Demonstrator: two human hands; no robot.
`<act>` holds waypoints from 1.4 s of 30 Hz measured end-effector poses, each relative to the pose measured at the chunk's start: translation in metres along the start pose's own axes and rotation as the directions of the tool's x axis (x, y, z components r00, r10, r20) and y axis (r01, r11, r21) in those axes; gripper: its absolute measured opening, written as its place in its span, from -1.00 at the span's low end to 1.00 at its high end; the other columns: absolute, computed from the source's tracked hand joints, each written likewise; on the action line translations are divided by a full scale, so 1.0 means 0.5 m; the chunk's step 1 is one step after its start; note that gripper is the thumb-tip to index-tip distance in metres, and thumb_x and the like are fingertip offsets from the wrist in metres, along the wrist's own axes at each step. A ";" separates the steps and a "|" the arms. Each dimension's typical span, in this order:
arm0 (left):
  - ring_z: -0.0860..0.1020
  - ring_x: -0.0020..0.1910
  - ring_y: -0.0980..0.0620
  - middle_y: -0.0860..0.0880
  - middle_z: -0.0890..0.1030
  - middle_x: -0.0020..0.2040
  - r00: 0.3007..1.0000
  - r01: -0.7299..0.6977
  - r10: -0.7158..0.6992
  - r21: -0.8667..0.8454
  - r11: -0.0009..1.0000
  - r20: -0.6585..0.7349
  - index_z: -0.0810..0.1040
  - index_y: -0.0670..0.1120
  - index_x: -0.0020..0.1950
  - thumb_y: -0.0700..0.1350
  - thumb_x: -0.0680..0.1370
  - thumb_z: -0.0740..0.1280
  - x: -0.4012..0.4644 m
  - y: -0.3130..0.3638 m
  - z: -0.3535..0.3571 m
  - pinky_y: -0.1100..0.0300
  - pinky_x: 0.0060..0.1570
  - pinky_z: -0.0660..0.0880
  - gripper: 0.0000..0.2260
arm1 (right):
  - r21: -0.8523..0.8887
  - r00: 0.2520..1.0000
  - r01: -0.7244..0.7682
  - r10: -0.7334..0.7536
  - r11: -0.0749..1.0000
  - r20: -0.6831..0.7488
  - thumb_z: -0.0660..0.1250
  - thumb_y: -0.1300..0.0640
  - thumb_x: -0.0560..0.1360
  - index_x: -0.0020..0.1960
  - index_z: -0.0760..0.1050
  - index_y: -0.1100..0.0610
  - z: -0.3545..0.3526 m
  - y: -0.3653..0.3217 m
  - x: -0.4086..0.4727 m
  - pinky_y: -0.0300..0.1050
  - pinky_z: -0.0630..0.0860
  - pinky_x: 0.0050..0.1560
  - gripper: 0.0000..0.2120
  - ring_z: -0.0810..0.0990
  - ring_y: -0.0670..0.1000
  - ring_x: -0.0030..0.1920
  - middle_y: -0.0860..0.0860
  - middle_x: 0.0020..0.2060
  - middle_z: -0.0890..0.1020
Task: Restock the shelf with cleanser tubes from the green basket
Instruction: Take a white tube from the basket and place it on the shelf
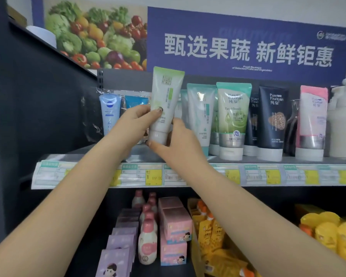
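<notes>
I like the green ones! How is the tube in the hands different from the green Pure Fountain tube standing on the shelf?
The held tube is pale, mostly white with a light green top; the Pure Fountain tube is deeper green. The held tube is up off the shelf, leaning, gripped by the left hand and right hand; the Pure Fountain tube stands untouched. Both are cap-down.

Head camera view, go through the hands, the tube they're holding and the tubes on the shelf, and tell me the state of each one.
Left hand: grips the held tube's middle.
Right hand: holds the held tube's cap end.
Held tube: upright, cap down, raised above the shelf.
Green tube: standing on its cap on the shelf.
Dark tube: standing on its cap.
Pink tube: standing on its cap.
Shelf: partly stocked, gap at left front.
</notes>
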State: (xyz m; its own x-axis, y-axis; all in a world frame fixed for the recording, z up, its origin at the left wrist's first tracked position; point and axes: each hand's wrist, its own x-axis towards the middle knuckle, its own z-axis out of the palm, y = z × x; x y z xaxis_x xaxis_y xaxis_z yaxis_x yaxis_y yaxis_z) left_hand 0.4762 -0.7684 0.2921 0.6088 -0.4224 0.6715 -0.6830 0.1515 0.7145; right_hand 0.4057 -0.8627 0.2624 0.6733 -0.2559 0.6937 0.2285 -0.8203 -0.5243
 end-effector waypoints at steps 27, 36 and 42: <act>0.58 -0.04 -0.01 -0.03 0.60 -0.03 0.985 0.164 -0.171 0.153 0.975 0.032 0.47 -0.03 0.09 -0.11 0.56 0.26 0.019 -0.037 0.007 0.18 -0.14 0.57 -0.88 | -0.417 0.984 0.156 -0.177 0.895 -0.012 0.13 0.02 0.58 0.51 0.05 0.10 0.029 0.023 -0.007 -0.07 0.37 0.16 -0.45 0.40 0.09 0.28 0.10 0.35 0.35; 0.57 -0.16 0.11 0.02 0.60 -0.14 0.968 0.229 -0.245 0.194 0.954 0.060 0.50 -0.06 0.10 -0.31 0.48 0.33 0.017 -0.033 0.005 0.32 -0.29 0.45 -0.76 | -0.458 0.990 0.133 -0.137 0.879 0.025 0.09 -0.01 0.60 0.51 0.07 0.06 0.030 0.018 -0.008 -0.04 0.37 0.20 -0.48 0.37 0.16 0.32 0.17 0.47 0.15; 0.54 -0.23 0.13 0.02 0.57 -0.20 0.965 0.252 -0.262 0.201 0.947 0.022 0.48 -0.06 0.02 -0.36 0.47 0.31 0.018 -0.031 0.009 0.40 -0.42 0.45 -0.76 | -0.453 0.989 0.143 -0.149 0.880 0.022 0.10 0.00 0.59 0.51 0.05 0.03 0.032 0.022 -0.005 -0.04 0.41 0.08 -0.47 0.45 0.17 0.22 0.16 0.43 0.22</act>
State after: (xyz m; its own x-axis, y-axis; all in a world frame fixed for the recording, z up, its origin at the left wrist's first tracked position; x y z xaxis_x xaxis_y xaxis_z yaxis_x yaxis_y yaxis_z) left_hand 0.4904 -0.7785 0.2859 0.7571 -0.4671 0.4567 -0.5743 -0.1428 0.8061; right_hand 0.4178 -0.8626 0.2469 0.6467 -0.1197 0.7533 -0.0214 -0.9901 -0.1390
